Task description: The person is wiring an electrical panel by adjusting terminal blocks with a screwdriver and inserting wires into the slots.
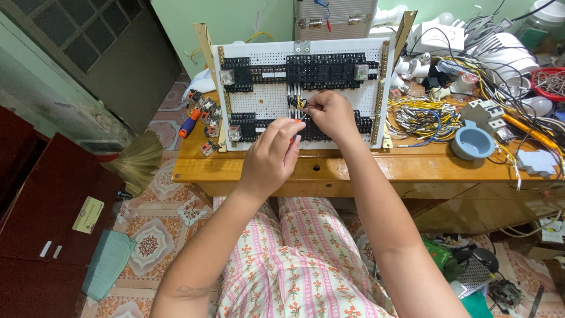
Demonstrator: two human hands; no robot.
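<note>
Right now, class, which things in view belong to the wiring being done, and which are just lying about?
In use:
left hand gripping an orange-handled tool
right hand pinching the wires
white perforated panel
black terminal rows

Lying about:
blue bowl
yellow wire bundle
spare relays
broom
red basket

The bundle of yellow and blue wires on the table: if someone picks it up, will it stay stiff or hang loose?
The wire bundle would probably droop and spread: its strands lie curved and tangled. It looks light. Loose ends may snag on the blue bowl beside it.
</note>
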